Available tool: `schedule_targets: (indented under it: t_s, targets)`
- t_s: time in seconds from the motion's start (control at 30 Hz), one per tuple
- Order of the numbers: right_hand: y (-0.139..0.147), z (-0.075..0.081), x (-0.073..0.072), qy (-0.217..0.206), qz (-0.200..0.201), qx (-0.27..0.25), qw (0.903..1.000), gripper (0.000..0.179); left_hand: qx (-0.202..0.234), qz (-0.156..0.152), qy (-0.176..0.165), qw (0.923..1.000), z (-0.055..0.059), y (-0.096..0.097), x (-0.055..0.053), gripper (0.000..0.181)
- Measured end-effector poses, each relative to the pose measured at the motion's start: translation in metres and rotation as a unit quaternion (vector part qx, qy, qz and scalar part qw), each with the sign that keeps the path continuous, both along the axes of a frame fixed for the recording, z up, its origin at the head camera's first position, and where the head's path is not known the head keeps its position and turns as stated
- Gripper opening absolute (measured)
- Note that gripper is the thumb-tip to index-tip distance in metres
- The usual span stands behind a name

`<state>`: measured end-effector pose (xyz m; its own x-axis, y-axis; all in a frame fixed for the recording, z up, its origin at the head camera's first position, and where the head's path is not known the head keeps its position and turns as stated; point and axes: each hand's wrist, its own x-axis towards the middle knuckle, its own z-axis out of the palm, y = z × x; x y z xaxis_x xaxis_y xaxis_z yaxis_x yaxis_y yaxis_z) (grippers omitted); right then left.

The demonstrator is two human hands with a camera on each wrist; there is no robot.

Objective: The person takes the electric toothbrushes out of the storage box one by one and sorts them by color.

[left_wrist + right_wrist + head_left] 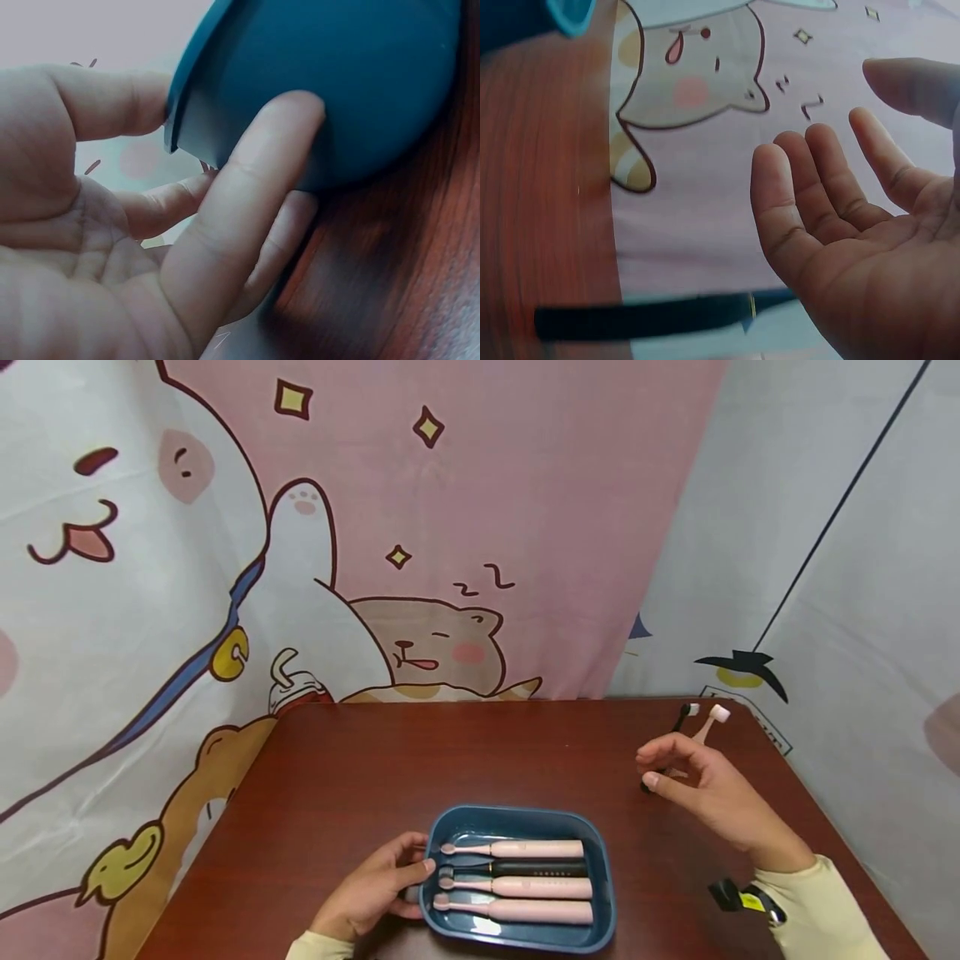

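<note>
You wear pale cream-yellow fabric sleeves: the right sleeve (836, 906) begins behind the fingers of your bare right hand (712, 789), the left sleeve (321, 947) behind those of your bare left hand (378, 881). Well back from the right fingers (775, 187), a small black boxy wrist device (723, 895) carries a bright yellow marking (752, 902).

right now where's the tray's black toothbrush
Lower centre in the head view: the black electric toothbrush lies in the blue tray between two pink electric toothbrushes.

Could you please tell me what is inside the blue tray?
Inside the tray are three pink toothbrushes and one black toothbrush, lying side by side. Whatever is directly beneath them is covered and cannot be seen.
</note>
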<state>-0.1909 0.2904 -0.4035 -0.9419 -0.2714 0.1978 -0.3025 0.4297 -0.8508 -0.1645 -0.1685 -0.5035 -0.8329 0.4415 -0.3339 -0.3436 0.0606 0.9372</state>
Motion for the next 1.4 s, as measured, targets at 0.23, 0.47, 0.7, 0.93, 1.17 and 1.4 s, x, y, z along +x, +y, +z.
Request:
schedule_targets:
  t_s: [0.23, 0.47, 0.7, 0.93, 1.17, 1.4]
  targets:
    - [-0.028, -0.003, -0.007, -0.014, 0.054, -0.030, 0.9980, 0.024, -0.002, 0.002, 0.002, 1.0000, -0.002, -0.001, 0.001, 0.050]
    - [-0.055, -0.003, -0.012, -0.018, 0.100, -0.037, 0.9942, 0.022, -0.007, 0.003, 0.009, 0.9999, 0.001, -0.001, 0.000, 0.049]
    - [-0.078, -0.016, -0.016, -0.051, 0.142, -0.027, 0.9882, 0.022, -0.003, 0.009, 0.006, 0.9999, 0.000, 0.000, 0.000, 0.049]
    - [-0.093, -0.025, -0.020, -0.081, 0.168, -0.029, 0.9819, 0.023, -0.004, 0.014, 0.009, 0.9998, -0.002, 0.000, 0.001, 0.048]
    - [-0.107, -0.030, -0.021, -0.076, 0.190, -0.020, 0.9787, 0.022, 0.000, 0.013, 0.010, 0.9999, -0.002, 0.000, 0.000, 0.048]
    - [-0.119, -0.036, -0.023, -0.094, 0.211, -0.009, 0.9729, 0.027, 0.000, 0.015, 0.012, 0.9998, -0.002, 0.000, 0.001, 0.047]
